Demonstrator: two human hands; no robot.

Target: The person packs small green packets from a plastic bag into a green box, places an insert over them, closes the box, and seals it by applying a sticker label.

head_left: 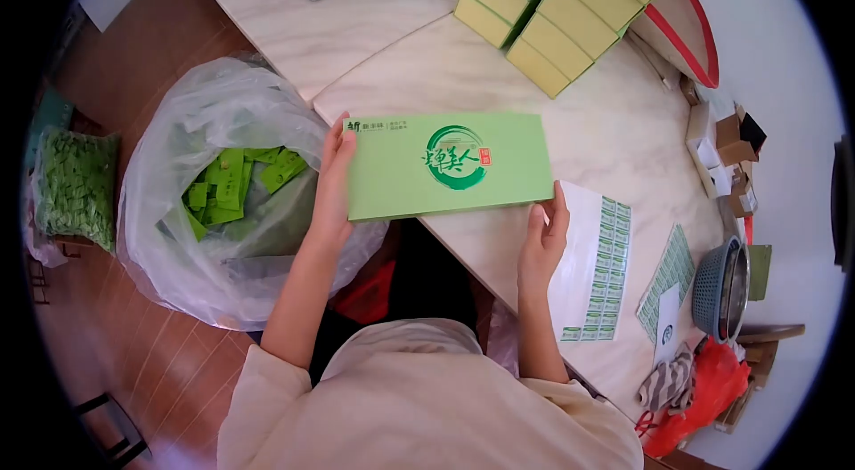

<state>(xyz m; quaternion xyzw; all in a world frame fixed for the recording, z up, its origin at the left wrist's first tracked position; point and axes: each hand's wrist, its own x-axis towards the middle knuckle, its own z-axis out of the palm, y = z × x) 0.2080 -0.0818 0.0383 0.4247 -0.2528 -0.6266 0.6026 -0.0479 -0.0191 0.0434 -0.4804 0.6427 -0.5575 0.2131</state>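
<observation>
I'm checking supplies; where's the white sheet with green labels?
In the head view, the white sheet lies on the table, right of centre, beside the right hand.

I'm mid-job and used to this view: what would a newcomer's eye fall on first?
Probably the flat green box at centre, the left hand holding its left end and the right hand at its lower right corner. Next, the big translucent bag of green packets to its left, and the stacked boxes on the table at the top.
</observation>
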